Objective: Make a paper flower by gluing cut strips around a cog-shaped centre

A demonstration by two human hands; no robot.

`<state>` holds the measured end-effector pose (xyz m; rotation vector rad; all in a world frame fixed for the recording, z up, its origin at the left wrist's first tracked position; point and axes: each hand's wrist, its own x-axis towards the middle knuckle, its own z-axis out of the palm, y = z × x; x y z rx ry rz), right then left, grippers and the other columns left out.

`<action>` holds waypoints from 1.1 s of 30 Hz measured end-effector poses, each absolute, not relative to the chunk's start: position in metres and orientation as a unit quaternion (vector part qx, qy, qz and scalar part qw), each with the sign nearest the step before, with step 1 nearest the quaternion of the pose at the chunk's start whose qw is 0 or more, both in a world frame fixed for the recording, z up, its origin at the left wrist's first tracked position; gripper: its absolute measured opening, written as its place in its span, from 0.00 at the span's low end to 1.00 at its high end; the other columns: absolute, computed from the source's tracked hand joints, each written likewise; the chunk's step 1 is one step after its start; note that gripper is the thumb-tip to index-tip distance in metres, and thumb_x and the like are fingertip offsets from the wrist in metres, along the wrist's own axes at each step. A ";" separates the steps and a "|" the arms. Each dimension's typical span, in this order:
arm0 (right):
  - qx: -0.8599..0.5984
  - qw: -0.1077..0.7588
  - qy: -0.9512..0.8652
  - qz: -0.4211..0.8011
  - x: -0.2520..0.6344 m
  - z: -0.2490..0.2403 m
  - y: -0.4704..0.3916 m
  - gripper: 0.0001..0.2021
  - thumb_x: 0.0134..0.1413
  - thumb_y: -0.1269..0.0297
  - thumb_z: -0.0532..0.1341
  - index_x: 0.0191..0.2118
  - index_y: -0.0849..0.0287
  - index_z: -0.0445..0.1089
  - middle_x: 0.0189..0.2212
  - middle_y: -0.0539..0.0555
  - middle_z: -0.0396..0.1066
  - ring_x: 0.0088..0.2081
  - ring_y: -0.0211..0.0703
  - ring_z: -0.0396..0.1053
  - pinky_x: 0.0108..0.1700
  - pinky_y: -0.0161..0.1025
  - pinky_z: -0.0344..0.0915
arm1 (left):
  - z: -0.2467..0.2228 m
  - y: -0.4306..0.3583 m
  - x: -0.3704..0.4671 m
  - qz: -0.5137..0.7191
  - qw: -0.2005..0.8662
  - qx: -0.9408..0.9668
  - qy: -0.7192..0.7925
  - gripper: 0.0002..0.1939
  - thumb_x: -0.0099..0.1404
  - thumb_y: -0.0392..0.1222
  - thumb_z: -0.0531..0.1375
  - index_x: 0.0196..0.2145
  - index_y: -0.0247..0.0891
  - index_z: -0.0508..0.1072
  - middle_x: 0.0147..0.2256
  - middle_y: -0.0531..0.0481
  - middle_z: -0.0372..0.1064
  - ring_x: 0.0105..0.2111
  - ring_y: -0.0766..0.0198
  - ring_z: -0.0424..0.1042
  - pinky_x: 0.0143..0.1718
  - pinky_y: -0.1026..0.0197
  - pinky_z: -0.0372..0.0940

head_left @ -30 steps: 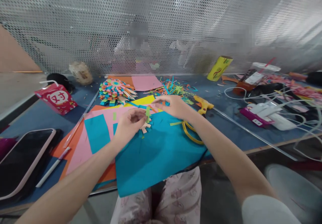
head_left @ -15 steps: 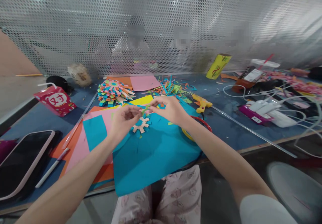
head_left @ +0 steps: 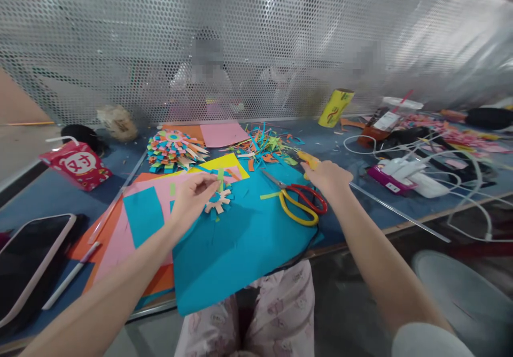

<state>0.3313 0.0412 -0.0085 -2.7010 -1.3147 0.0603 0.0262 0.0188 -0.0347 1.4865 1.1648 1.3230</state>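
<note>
My left hand pinches a small green paper strip upright between thumb and fingertips. Just below it, a pale paper rosette with cut tabs lies on the blue paper sheet. My right hand is closed around a yellow glue gun, most of whose body the hand hides. A clear glue stick extends behind that hand. Scissors with one red and one yellow handle loop lie open on the blue sheet, left of my right wrist.
A layered multicoloured paper flower and a heap of paper strips sit at the back. On the left are a red drink pouch, a phone and a pen. A power strip with cables stands right.
My right hand has let go of the green strip, moved right and taken hold of the glue gun. The left hand keeps the strip. The scissors are now uncovered.
</note>
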 end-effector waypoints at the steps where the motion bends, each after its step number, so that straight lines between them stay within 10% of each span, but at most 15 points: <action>1: -0.896 0.074 -0.436 0.037 0.336 -0.011 0.045 0.33 0.56 0.42 0.51 0.54 0.66 0.67 0.51 0.73 0.68 0.53 0.69 0.65 0.49 0.61 0.61 | -0.035 0.018 0.027 0.528 0.406 0.586 0.462 0.09 0.49 0.46 0.65 0.26 0.38 0.75 0.24 0.52 0.71 0.23 0.66 0.67 0.28 0.63 0.64; 8: -0.879 0.199 -0.415 0.126 0.362 -0.021 0.056 0.20 0.47 0.58 0.63 0.46 0.63 0.71 0.48 0.69 0.70 0.53 0.67 0.66 0.50 0.56 0.62 | -0.037 0.019 0.024 0.531 0.414 0.588 0.448 0.11 0.50 0.48 0.67 0.25 0.38 0.73 0.25 0.51 0.72 0.26 0.65 0.69 0.28 0.64 0.64; 15: -0.746 0.439 -0.387 0.319 0.365 -0.022 0.054 0.02 0.50 0.69 0.57 0.31 0.59 0.65 0.28 0.57 0.73 0.29 0.42 0.73 0.25 0.34 0.66 | -0.035 0.018 0.025 0.522 0.402 0.602 0.451 0.13 0.50 0.51 0.66 0.24 0.37 0.74 0.23 0.50 0.70 0.24 0.65 0.67 0.27 0.64 0.62; 24: -0.471 0.601 -0.452 0.461 0.337 0.002 0.027 0.14 0.34 0.75 0.63 0.31 0.54 0.64 0.40 0.50 0.75 0.26 0.35 0.68 0.18 0.30 0.56 | -0.037 0.022 0.021 0.551 0.401 0.586 0.439 0.13 0.49 0.50 0.67 0.23 0.37 0.75 0.23 0.51 0.71 0.25 0.66 0.67 0.27 0.64 0.60; 33: -0.476 0.566 -0.577 0.348 0.315 0.029 0.005 0.19 0.35 0.66 0.69 0.38 0.51 0.70 0.30 0.48 0.72 0.22 0.34 0.60 0.19 0.33 0.52 | -0.031 0.020 0.021 0.573 0.423 0.542 0.447 0.13 0.49 0.49 0.67 0.22 0.37 0.74 0.22 0.52 0.70 0.24 0.67 0.66 0.26 0.64 0.59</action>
